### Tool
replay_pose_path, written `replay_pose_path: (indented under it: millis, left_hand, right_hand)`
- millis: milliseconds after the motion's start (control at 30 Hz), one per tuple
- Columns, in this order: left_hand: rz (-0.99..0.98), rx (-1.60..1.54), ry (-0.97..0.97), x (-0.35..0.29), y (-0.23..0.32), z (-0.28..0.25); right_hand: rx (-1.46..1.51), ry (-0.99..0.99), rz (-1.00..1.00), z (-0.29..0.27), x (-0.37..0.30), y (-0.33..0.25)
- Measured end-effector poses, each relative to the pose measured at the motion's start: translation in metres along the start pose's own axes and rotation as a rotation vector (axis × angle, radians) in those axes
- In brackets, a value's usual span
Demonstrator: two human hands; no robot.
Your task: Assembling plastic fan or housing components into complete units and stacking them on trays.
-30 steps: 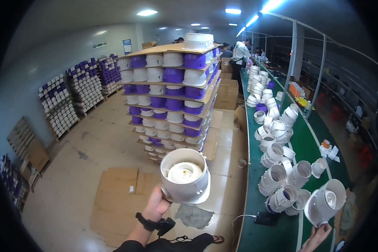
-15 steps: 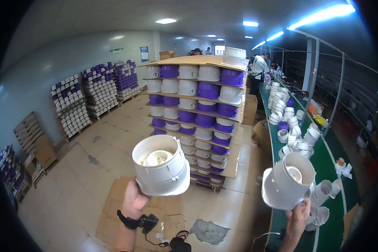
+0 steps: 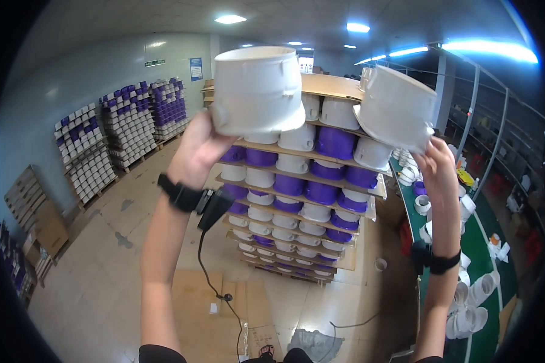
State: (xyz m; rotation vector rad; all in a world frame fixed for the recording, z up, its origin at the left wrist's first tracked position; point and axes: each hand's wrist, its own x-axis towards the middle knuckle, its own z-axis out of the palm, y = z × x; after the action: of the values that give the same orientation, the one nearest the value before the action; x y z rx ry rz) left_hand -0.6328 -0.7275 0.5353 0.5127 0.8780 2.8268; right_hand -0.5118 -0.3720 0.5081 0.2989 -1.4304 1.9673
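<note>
White round plastic pot (image 3: 257, 91) is gripped from below in the left hand (image 3: 200, 148), a second white plastic pot (image 3: 396, 106) likewise in the right hand (image 3: 436, 163), both raised level with the top cardboard sheet of the tall pallet stack of white and purple pots (image 3: 300, 193) straight ahead. Step looks like loading the stack's top tier; next move likely needs each pot carried over the top sheet and set down flat. Both arms reach up, nearly straight, fingers closed on the pots.

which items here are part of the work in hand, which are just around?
In hand:
left hand holding a white round housing
right hand holding a second white housing
tall pallet stack

Just around:
far wall stacks
flattened cardboard
green bench
</note>
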Motion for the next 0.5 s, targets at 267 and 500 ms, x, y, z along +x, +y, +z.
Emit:
replay_pose_path:
  millis: [267, 500]
  left_hand:
    - [0.041, 0.032, -0.007, 0.183, -0.019, 0.009]
    - [0.077, 0.253, 0.022, 0.279, -0.04, 0.0]
  right_hand:
    - [-0.046, -0.08, 0.01, 0.054, 0.131, 0.048]
    - [-0.003, -0.081, 0.06, 0.048, 0.209, 0.102]
